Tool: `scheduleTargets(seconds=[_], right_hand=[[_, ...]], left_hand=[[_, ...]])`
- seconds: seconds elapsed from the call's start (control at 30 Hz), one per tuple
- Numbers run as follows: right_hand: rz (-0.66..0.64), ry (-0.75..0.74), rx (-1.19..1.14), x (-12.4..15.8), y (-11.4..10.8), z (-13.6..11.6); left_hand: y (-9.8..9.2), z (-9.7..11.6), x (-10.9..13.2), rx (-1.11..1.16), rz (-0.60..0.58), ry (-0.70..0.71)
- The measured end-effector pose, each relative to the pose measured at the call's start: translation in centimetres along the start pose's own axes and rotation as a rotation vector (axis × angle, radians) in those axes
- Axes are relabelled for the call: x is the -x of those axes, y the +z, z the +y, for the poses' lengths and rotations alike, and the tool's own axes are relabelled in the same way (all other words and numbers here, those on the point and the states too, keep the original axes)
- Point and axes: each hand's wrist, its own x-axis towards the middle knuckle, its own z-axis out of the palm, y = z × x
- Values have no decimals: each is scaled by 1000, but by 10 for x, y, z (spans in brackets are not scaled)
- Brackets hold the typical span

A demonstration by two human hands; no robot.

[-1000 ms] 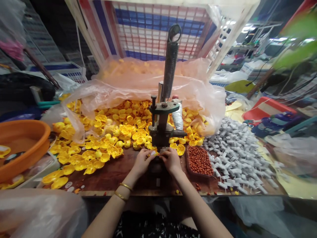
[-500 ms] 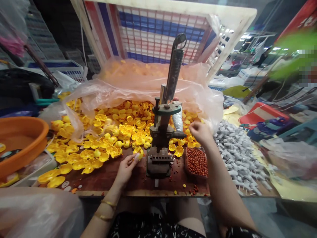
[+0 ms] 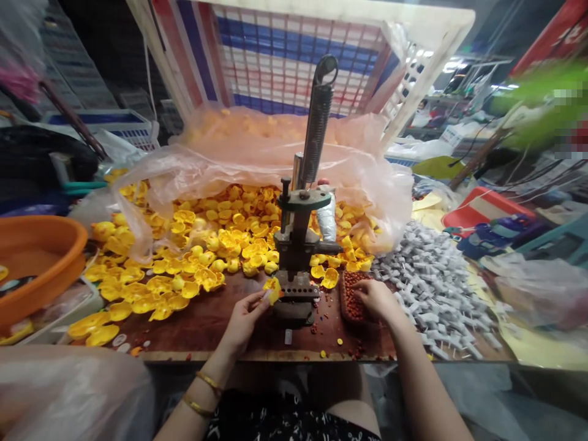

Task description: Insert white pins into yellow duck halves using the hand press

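Observation:
Just left of the base of a hand press (image 3: 296, 257), my left hand (image 3: 250, 309) pinches a small yellow plastic shell (image 3: 272, 290). My right hand (image 3: 374, 298) reaches into a small tub of reddish-brown beads (image 3: 353, 288) to the right of the press, fingertips down among the beads. Those fingertips are partly hidden, so whether a bead is between them does not show. The press has a long spring on its lever and a foil-wrapped handle (image 3: 326, 222) behind it.
Many yellow shells (image 3: 184, 263) lie heaped behind and left of the press, under a clear plastic bag (image 3: 257, 162). Grey pieces with pins (image 3: 441, 288) pile up on the right. An orange basin (image 3: 41, 257) stands at the left, and a white crate (image 3: 294, 67) rises behind.
My right hand has come down from beside the press handle into the bead tub. My left hand has carried the yellow shell slightly right, closer to the press base.

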Motion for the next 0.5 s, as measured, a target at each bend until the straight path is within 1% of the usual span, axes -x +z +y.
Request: scheduleTargets(seconds=[0.07, 0.13, 0.17, 0.2, 0.27, 0.33, 0.37, 0.4, 0.5], right_hand=[[74, -4, -91, 3, 1, -4], [147, -36, -304, 9, 6, -18], [149, -67, -451, 13, 11, -29], [113, -106, -610, 18, 16, -43], [-39, -184, -909, 28, 31, -74], [-178, -220, -1114, 36, 48, -102], [-200, -222, -1174, 39, 56, -114], [-184, -216, -1206, 41, 62, -123], [-50, -214, -1215, 44, 75, -138]], left_hand=[[2, 1, 1, 22, -2, -15], [3, 2, 3, 52, -6, -35], [5, 3, 4, 73, -7, -46], [6, 5, 5, 96, -7, -57], [9, 6, 6, 137, -6, -77], [11, 7, 7, 158, -11, -88], [12, 7, 7, 163, -16, -90], [13, 8, 7, 166, -23, -89], [15, 9, 7, 183, -57, -91]])
